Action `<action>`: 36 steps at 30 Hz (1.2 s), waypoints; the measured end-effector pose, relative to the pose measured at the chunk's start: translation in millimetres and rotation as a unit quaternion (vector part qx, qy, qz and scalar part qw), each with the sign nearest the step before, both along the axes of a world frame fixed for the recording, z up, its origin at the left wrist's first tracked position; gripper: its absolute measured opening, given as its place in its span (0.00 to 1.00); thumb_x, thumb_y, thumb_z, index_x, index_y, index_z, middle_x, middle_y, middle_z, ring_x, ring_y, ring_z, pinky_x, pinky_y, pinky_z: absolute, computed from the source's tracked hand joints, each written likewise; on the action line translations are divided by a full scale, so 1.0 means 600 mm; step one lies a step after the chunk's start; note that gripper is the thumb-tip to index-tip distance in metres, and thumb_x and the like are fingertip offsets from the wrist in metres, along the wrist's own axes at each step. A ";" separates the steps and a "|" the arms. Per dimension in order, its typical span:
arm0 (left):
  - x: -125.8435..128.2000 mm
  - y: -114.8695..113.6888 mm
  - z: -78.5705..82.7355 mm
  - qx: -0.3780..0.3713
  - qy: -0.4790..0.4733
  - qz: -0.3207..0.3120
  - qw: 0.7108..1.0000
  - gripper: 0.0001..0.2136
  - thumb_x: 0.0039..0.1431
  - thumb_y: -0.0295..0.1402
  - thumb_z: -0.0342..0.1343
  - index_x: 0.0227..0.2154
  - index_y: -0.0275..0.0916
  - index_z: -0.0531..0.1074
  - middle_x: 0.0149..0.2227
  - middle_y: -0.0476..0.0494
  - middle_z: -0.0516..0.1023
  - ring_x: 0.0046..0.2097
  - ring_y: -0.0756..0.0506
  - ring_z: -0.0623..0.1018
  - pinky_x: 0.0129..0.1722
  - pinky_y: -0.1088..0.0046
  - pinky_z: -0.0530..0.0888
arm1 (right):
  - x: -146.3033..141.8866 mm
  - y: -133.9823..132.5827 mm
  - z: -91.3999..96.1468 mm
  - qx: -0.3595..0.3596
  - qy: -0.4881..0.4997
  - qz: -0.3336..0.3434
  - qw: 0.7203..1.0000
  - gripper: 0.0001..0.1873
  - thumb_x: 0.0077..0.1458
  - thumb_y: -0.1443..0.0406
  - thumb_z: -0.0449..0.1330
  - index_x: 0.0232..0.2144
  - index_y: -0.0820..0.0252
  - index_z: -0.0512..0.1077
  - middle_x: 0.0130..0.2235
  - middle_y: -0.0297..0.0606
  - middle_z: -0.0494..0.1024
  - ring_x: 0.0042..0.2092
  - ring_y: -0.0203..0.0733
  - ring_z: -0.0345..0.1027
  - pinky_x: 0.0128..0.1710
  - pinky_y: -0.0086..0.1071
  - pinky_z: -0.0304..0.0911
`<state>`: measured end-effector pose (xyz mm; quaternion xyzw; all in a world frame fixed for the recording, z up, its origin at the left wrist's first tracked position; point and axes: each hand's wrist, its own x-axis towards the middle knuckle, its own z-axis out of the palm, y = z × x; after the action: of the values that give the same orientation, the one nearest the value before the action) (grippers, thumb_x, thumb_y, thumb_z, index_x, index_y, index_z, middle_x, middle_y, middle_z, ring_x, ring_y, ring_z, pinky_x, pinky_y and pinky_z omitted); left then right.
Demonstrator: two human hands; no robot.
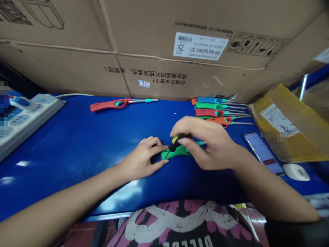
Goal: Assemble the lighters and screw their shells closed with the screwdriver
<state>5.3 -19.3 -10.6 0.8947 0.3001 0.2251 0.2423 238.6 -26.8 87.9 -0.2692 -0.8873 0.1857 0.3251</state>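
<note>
A green long-nosed lighter [176, 151] lies on the blue table [77, 144] in front of me. My left hand [144, 156] pinches its handle end and holds it down. My right hand [205, 142] is closed round a small screwdriver [177, 140] with a yellow and black handle, its tip pointing down at the green lighter's body. The lighter's metal nose is hidden under my right hand.
A red lighter [115, 104] lies alone at the back. Several coloured lighters [214, 111] lie side by side at the back right. A phone [263, 152], a white mouse [296, 171], a yellow parcel [285, 123], a power strip [23, 116] and a cardboard box wall [154, 44] surround the table.
</note>
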 end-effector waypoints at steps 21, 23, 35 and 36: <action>0.052 0.062 0.057 0.039 0.025 -0.030 0.998 0.11 0.71 0.34 0.50 0.51 0.40 0.71 0.47 0.41 0.70 0.48 0.43 0.75 0.51 0.65 0.75 | 0.025 0.006 -0.116 -0.575 0.533 0.003 0.621 0.23 0.47 0.63 0.74 0.33 0.56 0.62 0.29 0.29 0.78 0.29 0.30 0.75 0.32 0.22 0.73; 0.068 0.079 0.058 0.064 0.008 -0.044 0.997 0.09 0.71 0.30 0.49 0.49 0.40 0.71 0.47 0.41 0.69 0.49 0.44 0.74 0.51 0.67 0.74 | 0.025 0.005 -0.110 -0.571 0.530 0.023 0.626 0.23 0.47 0.62 0.75 0.33 0.56 0.62 0.30 0.30 0.79 0.29 0.31 0.75 0.30 0.23 0.72; 0.221 0.239 0.034 0.194 -0.061 -0.005 0.979 0.13 0.70 0.34 0.50 0.54 0.36 0.68 0.45 0.38 0.68 0.47 0.42 0.73 0.50 0.61 0.76 | 0.039 0.028 -0.142 -0.519 0.563 0.006 0.643 0.16 0.52 0.60 0.67 0.36 0.56 0.63 0.27 0.31 0.78 0.22 0.31 0.65 0.24 0.26 0.59; 0.237 0.253 0.030 0.195 -0.062 0.002 0.979 0.13 0.69 0.33 0.51 0.53 0.36 0.69 0.45 0.38 0.69 0.47 0.42 0.73 0.51 0.60 0.76 | 0.039 0.031 -0.147 -0.519 0.561 0.003 0.644 0.17 0.52 0.59 0.68 0.38 0.56 0.64 0.28 0.32 0.79 0.23 0.32 0.65 0.24 0.26 0.58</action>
<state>147.3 132.6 7.5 0.9083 0.2370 0.3350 0.0812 261.9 -8.2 -0.5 -0.2357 -0.2934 0.7325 0.5673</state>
